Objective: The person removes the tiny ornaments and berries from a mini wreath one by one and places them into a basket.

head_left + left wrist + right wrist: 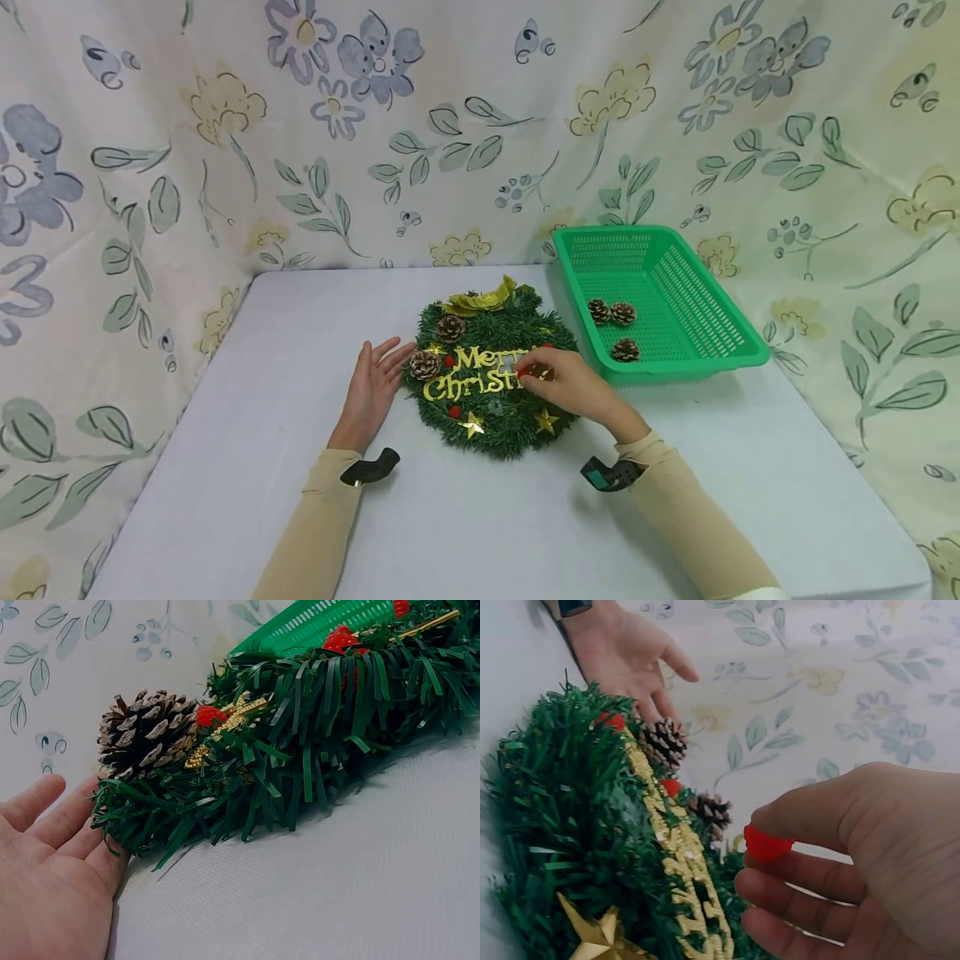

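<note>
– Left side?
– Left hand [367, 396]: fingers loose, apart, against wreath [502, 429]. Wreath flat on table [262, 417]; probably light, springy, best held by outer edge.
– Next?
– Red berry [769, 844] over wreath's right half, pinched between thumb and fingers of right hand [573, 387]; likely light, easily dropped. Farther right, green basket [690, 367] with three pinecones [626, 350].
– Surface, room?
– White cloth [495, 533], faintly creased; floral curtain [442, 192] behind.

Shiny gold lettering [467, 385] on the round green tinsel wreath [498, 421] reads "Merr" above "Christ"; the bare right hand [573, 385] hides the ends of both words. The right wrist view shows it too slanted to read.
</note>
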### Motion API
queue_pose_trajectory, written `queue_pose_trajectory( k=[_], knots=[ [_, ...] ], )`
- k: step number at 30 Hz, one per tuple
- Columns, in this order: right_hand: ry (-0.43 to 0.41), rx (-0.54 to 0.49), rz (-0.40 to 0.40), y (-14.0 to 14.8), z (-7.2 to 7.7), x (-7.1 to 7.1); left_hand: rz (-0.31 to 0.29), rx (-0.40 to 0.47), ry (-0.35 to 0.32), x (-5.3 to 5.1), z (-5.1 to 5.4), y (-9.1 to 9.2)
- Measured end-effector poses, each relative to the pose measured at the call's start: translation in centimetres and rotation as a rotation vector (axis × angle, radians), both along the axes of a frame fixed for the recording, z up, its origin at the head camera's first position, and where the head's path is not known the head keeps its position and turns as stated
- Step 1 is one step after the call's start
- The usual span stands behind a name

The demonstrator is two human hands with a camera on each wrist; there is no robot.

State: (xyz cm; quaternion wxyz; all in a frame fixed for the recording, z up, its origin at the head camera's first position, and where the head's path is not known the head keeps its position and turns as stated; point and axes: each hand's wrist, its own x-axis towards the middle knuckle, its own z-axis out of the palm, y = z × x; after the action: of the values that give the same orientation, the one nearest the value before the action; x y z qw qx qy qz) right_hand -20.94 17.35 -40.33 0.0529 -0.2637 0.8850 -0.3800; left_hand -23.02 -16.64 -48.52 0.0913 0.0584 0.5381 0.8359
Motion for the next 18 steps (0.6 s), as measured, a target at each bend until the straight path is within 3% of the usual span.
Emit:
queue_pose_trajectory(
  k=[14, 18],
  knots=[
    [0.03, 0.015, -0.041, 0.9, 2.5, -0.4, -0.005, 0.006, -0.003, -0.1, 0.0, -0.1],
    [-0.005, -0.003, -0.055, 1.3, 3.2, -0.3, -0.006, 0.008, -0.006, 0.0, 0.0, -0.1]
  ],
)
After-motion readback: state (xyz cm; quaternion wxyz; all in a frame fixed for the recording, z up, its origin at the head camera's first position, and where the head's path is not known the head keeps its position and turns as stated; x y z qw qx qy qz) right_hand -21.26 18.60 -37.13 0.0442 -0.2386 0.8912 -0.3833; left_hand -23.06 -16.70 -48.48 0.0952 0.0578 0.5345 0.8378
